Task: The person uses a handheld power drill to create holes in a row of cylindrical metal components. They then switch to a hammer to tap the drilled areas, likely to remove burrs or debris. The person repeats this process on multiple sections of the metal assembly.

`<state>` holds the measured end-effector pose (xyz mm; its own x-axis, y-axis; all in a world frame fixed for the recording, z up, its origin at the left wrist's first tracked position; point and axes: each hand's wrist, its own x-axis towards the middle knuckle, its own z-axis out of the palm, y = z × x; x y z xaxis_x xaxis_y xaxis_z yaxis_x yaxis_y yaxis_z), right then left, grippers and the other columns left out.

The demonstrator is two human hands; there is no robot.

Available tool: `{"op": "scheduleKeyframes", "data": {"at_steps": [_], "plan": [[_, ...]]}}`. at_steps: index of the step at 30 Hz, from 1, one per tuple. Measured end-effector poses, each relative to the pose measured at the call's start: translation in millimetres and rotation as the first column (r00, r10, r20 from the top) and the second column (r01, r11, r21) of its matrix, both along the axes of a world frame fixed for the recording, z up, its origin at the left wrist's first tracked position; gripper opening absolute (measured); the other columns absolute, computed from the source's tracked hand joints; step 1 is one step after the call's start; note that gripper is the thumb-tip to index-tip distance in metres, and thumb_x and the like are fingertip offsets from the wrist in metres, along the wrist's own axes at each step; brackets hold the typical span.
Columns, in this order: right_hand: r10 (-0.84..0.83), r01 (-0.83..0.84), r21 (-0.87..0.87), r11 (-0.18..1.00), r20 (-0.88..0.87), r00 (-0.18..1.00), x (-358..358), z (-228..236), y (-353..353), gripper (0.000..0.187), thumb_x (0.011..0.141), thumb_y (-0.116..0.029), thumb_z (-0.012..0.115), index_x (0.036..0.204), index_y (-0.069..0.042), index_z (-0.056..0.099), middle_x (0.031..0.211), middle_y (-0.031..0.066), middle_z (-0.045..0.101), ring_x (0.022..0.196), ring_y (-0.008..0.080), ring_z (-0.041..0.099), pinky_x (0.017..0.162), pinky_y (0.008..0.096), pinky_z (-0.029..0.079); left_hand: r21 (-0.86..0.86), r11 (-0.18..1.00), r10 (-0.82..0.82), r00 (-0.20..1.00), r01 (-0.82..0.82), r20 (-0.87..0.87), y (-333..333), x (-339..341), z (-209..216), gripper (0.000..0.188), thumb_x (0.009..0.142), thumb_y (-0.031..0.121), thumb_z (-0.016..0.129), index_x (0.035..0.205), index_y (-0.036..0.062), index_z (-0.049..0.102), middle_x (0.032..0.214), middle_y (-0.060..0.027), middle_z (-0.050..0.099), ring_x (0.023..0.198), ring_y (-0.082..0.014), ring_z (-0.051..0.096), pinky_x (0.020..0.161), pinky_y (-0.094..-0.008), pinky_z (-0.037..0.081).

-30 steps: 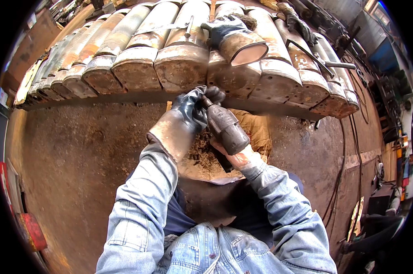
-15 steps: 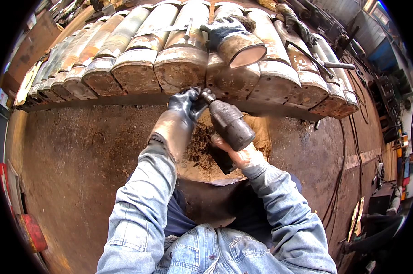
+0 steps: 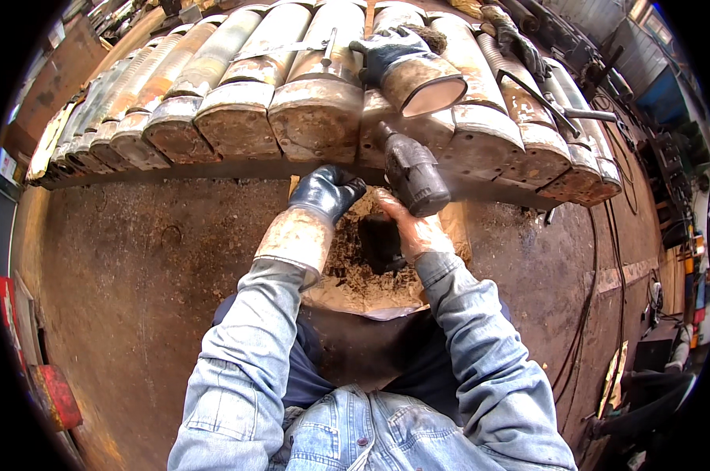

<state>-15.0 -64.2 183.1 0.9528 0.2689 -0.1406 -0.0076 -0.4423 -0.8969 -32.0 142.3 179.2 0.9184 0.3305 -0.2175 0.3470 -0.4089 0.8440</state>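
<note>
My right hand (image 3: 414, 228), bare, is wrapped round the handle of a dark, grimy cordless impact wrench (image 3: 416, 177). Its nose tilts up and to the left, toward the lower end of a metal cylinder (image 3: 478, 133) in the row in front of me. To the left, my left hand (image 3: 323, 196), in a dark-coated, dirty glove, is closed with the fingers curled. Whatever those fingers hold, if anything, is hidden. It sits just below the end of a rusty cylinder (image 3: 312, 122), apart from the wrench. A spare glove (image 3: 422, 74) lies on top of the cylinders.
A small T-shaped rod (image 3: 328, 49) and a flat metal strip (image 3: 268, 53) lie on the cylinders. Farther right are a T-handled bar (image 3: 587, 115) and another dark glove (image 3: 516, 43). Dirt-covered cardboard (image 3: 339, 290) lies between my knees. Cables (image 3: 587, 314) trail over the floor at the right.
My left hand has come away from the wrench's nose, drawn back slightly and curled closed. The impact wrench has shifted right and its nose has swung farther upward.
</note>
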Motion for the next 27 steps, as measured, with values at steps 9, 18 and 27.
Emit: {"op": "scheduleKeyframes", "data": {"at_steps": [9,18,27], "plan": [[0.056,-0.05,0.093,0.994,-0.054,0.997,-18,13,42,0.074,0.088,-0.047,0.079,0.138,-0.001,0.05,0.125,0.0153,0.066,0.108,0.027,0.067,0.092,0.0377,0.055,0.013,0.995,0.101,0.992,-0.102,0.081,24,-19,2,0.049,0.087,0.025,0.082,0.122,-0.0065,0.067,0.12,-0.0213,0.072,0.11,-0.0248,0.069,0.094,-0.0359,0.054],[0.207,0.173,0.89,0.421,-0.281,0.937,-6,-18,46,0.029,0.107,-0.015,0.053,0.135,-0.007,0.051,0.107,0.0081,0.065,0.088,0.0177,0.067,0.082,0.0328,0.059,-0.171,0.983,0.087,0.987,-0.063,0.133,32,-27,7,0.047,0.088,0.025,0.082,0.12,-0.007,0.068,0.115,-0.0202,0.073,0.105,-0.025,0.069,0.091,-0.0363,0.055],[-0.024,-0.041,0.256,0.966,0.245,0.969,3,-9,34,0.027,0.1,-0.005,0.062,0.127,-0.005,0.058,0.104,0.0067,0.069,0.089,0.015,0.067,0.078,0.0297,0.056,0.023,0.998,0.048,0.988,-0.052,0.146,33,-45,22,0.042,0.088,0.027,0.081,0.113,-0.0052,0.071,0.107,-0.0166,0.075,0.1,-0.0228,0.069,0.088,-0.0355,0.055]]}}
